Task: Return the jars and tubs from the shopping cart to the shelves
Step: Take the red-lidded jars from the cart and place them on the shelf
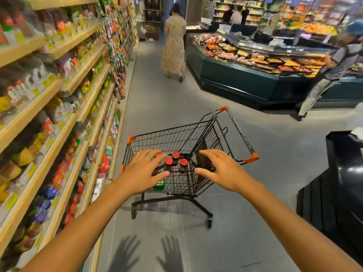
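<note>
Both hands reach out over the shopping cart (pixel 177 142) with fingers spread and straight, palms down, grasping nothing. The left hand (pixel 144 172) hovers above the near left part of the cart's basket and hides some of what lies under it. The right hand (pixel 221 170) hovers above the near right part of the basket, beside the dark panel that stands inside the cart.

Between the two hands, on the cart's floor, stand the jars (pixel 175 160): dark glass with red lids, upright and close together. Three lids show whole, and parts of more red lids peek from under the left hand's fingers; how many are there in all cannot be told. At the cart's near edge, below the left hand, lies a green tub (pixel 159 185), only partly seen through the wire.

The cart itself is black wire with orange corner caps, its handle (pixel 240 132) on the far right side. Left of the cart run the shelves (pixel 64 103), wooden-edged and packed with blurred goods. Beyond the cart, a person in a long pale dress (pixel 173 46) walks up the aisle. Right of the cart and further off stands a dark green display case (pixel 245 79) holding trays of food, with another person (pixel 332 71) leaning at its end.
</note>
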Demonstrator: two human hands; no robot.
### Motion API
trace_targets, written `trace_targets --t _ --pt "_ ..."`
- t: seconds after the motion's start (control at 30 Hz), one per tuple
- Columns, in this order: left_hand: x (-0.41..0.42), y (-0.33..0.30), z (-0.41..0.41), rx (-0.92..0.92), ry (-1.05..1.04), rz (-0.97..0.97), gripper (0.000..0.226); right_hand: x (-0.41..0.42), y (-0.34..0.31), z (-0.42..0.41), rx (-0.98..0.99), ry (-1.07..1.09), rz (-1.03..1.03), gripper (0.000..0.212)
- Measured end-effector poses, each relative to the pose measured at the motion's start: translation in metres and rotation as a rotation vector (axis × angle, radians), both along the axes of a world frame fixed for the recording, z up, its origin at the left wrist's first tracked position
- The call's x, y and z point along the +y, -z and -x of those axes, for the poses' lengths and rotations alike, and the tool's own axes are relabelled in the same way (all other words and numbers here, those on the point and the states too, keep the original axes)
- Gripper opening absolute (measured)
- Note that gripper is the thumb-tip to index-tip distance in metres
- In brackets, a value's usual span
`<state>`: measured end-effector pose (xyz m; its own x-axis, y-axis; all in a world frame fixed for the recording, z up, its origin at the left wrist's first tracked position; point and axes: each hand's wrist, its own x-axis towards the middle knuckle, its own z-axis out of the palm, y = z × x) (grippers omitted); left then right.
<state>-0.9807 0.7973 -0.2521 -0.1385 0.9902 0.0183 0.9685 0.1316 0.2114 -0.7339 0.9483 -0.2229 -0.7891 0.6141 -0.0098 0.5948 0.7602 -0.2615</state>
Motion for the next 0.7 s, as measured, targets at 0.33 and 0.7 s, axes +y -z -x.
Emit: trace_targets --t 0.33,0.7 --pt "0.153 0.067 0.075 -0.073 -0.019 0.110 0.093 0.159 0.067 0.080 -0.016 -0.013 0.110 0.076" --pt "0.329 0.151 0.149 -0.186 -0.070 0.192 0.068 0.337 0.176 0.163 -0.165 0.011 0.332 0.080"
